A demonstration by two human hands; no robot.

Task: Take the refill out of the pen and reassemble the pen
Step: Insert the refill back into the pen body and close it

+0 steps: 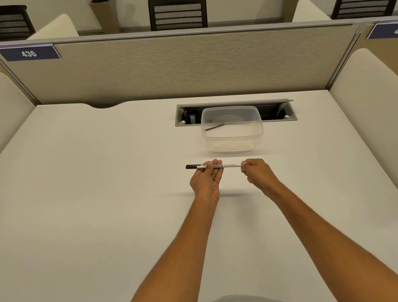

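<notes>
A thin white pen (231,166) with a black cap at its left end is held level above the white desk (98,200). My left hand (206,178) lies palm up under the pen's left half, fingers curled around the barrel. My right hand (255,170) is closed around the pen's right end, which it hides. A dark, thin refill (213,127) lies inside the clear plastic container (233,137) just beyond the hands.
A recessed cable tray (277,111) with sockets opens in the desk behind the container. A beige partition (182,67) closes the far edge, with cream side panels left and right. Chairs and potted plants stand beyond it.
</notes>
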